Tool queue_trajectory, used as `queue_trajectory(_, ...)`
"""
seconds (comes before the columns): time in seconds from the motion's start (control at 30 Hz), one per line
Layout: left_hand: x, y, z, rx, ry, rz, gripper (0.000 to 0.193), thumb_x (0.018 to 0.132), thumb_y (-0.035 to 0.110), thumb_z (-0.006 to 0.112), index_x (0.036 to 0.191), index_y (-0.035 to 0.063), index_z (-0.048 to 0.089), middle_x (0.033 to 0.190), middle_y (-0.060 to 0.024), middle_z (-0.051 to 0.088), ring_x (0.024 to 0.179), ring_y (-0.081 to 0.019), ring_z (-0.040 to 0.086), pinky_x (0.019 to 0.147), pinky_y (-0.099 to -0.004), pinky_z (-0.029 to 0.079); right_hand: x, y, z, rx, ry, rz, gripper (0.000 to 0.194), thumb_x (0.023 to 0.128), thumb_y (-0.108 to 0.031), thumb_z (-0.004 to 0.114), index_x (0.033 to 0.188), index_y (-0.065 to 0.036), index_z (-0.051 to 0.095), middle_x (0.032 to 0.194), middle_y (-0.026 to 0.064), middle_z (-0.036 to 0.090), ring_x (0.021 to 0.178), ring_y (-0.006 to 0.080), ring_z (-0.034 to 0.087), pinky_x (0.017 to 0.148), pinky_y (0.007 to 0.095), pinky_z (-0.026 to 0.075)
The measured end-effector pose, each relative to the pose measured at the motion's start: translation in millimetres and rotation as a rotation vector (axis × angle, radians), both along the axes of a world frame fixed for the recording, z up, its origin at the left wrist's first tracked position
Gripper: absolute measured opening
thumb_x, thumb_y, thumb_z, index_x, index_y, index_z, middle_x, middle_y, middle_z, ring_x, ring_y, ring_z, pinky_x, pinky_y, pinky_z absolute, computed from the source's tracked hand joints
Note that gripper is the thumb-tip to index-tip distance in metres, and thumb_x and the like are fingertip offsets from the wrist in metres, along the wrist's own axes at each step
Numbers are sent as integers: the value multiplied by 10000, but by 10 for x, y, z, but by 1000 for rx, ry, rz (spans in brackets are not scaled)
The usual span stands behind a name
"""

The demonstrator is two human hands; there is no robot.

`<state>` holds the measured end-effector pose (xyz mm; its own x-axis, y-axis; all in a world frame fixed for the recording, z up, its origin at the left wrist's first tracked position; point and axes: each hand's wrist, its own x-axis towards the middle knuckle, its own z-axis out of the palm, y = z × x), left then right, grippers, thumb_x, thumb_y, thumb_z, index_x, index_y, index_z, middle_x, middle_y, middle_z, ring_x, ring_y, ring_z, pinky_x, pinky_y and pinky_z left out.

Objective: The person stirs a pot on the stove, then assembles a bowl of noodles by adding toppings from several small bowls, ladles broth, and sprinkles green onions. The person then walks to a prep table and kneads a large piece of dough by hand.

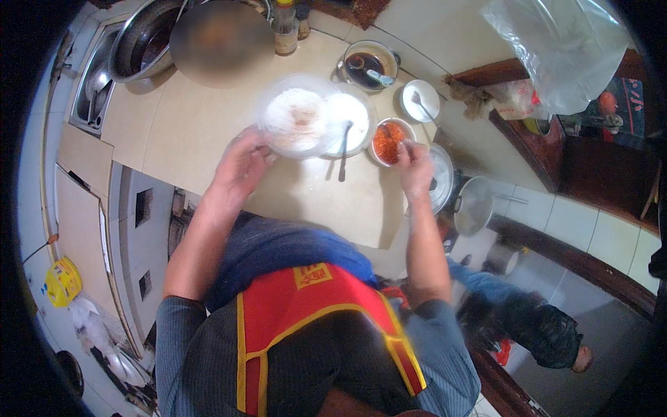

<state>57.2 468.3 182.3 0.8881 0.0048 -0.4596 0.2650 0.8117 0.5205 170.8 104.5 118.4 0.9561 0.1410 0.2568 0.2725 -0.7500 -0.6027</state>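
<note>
At its lower left rim, my left hand (249, 156) holds a blurred clear round container (297, 117) with white contents and a brownish patch in the middle. Its right side overlaps a bowl of white stuff (350, 112), across whose near rim lies a dark-handled spoon (342, 161). My right hand (416, 164) is at the right rim of a white bowl of red chilli-like seasoning (386, 143); its fingertips are pinched together above the rim. A dark utensil part shows in the red seasoning, but whether my fingers hold its handle cannot be told.
Behind stand a glass bowl of dark liquid (367, 63), a white bowl with a spoon (420, 99) and a bottle (285, 31). A large metal basin (143, 44) is near the sink (94, 88). Pots (473, 206) stand right. Another person (542, 323) is at lower right.
</note>
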Motion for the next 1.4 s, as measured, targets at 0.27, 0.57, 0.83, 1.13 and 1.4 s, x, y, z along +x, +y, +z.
queue_trajectory(0.27,-10,37,-140,33,4,-19,324,899,194,609,1189,53,579,1220,-55,623,1117,-179,567,972,-357,418,-125,-95,20,267,454,-120,157,875,-54,690,1000,41,671,805,95,673,614,128,618,589,273,525)
queue_trajectory(0.57,140,-16,-44,133,-89,-146,309,912,228,594,1190,92,576,1109,-8,612,1027,-142,555,897,-308,424,-187,-292,66,877,610,-391,85,879,27,636,964,30,636,834,92,658,578,135,594,522,261,516)
queue_trajectory(0.83,229,-97,53,1029,-675,-199,327,873,188,601,1155,22,595,1118,-64,619,1053,-192,584,926,-330,442,-423,101,1045,1001,418,-206,96,870,27,674,958,24,637,846,103,647,593,152,602,517,285,520)
queue_trajectory(1.13,438,-378,-30,-25,-22,-234,383,807,87,626,1175,-9,585,1135,-109,630,1066,-203,590,943,-325,445,-497,257,1036,634,119,-239,52,908,9,638,945,46,633,773,72,633,628,130,631,573,267,559)
queue_trajectory(1.4,343,-100,-91,272,-169,-304,440,831,133,616,1233,-33,545,1156,-122,647,1063,-198,620,944,-311,469,-322,89,36,483,472,-323,63,888,-28,645,897,33,635,745,74,652,606,132,617,576,256,512)
